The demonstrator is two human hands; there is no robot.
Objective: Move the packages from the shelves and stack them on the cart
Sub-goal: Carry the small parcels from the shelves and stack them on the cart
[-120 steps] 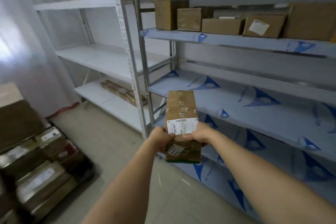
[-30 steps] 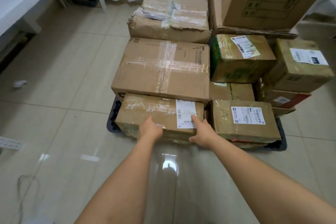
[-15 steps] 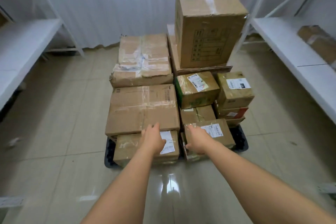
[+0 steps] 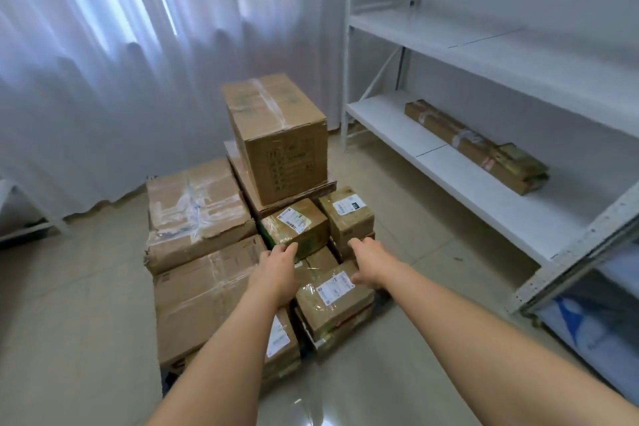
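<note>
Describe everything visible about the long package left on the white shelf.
The long package is a narrow, flat brown cardboard parcel, wrapped in clear tape with a few pale bands across it; its near end looks scuffed and greenish. It lies flat and alone on the lower board of the white shelf, running diagonally from the back towards the front right. Only the shelf board touches it; neither hand is near it. Any label on it is too blurred to read.

Two bare forearms reach into view from the lower edge, with no sleeve, glove, watch or band showing on either. The left hand (image 4: 276,270) and the right hand (image 4: 370,263) are bare too, without rings. Both arms look slender and smooth.
</note>
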